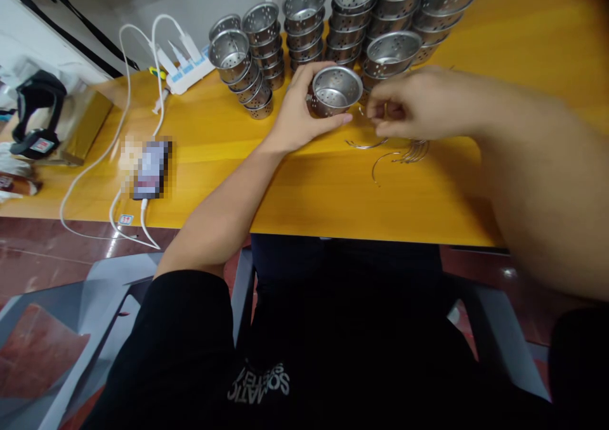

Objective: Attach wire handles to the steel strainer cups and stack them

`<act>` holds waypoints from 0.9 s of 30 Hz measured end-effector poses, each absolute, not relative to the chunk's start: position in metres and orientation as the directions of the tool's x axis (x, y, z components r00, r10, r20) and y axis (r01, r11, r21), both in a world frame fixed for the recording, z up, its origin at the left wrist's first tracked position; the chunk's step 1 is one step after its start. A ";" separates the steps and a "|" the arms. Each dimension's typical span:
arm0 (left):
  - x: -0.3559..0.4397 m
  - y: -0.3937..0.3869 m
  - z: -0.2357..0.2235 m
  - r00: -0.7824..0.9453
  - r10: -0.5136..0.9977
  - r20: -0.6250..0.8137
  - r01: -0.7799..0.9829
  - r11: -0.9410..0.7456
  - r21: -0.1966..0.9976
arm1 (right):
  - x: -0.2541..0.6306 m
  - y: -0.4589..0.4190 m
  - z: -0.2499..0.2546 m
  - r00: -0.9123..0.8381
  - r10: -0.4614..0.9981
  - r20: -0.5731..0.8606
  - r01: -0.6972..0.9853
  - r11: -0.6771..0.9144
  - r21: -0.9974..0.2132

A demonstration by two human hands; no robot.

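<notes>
My left hand (297,110) is wrapped around a small round metal cup (337,91) with holes in its wall and base, its mouth facing up. To the right of the cup, my right hand (404,105) is closed in a pinch. A thin shiny wire end (361,110) shows at its fingertips; the rest is hidden by the fingers. Just below that hand, several curved metal wires (413,152) lie on the table, one loose wire (375,167) a little apart from the bunch.
Stacks of perforated metal cups (304,30) stand along the back of the yellow table (304,195). Left of them lie a white power strip (188,68), white cables (124,100) and a phone (153,170). A black strapped device (38,113) rests at far left.
</notes>
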State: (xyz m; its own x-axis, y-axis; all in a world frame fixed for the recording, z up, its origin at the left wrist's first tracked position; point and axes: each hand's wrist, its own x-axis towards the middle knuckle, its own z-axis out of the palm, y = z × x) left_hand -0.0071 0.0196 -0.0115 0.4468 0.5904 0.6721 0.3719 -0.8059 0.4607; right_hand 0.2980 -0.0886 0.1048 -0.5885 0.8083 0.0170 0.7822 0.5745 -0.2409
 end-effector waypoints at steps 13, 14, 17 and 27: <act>0.002 0.018 -0.013 0.416 0.604 0.680 0.327 -0.797 0.508 | 0.307 -0.085 0.097 -0.428 0.845 0.320 0.755 0.529 -0.388; 0.000 0.018 -0.011 0.434 0.603 0.669 0.325 -0.797 0.508 | 0.307 -0.084 0.096 -0.415 0.845 0.335 0.744 0.528 -0.409; -0.002 0.009 -0.003 0.472 0.612 0.635 0.336 -0.791 0.512 | 0.305 -0.083 0.092 -0.369 0.857 0.361 0.718 0.509 -0.475; 0.003 0.021 -0.011 0.451 0.585 0.674 0.330 -0.811 0.483 | 0.295 -0.083 0.087 -0.260 0.865 0.429 0.650 0.486 -0.584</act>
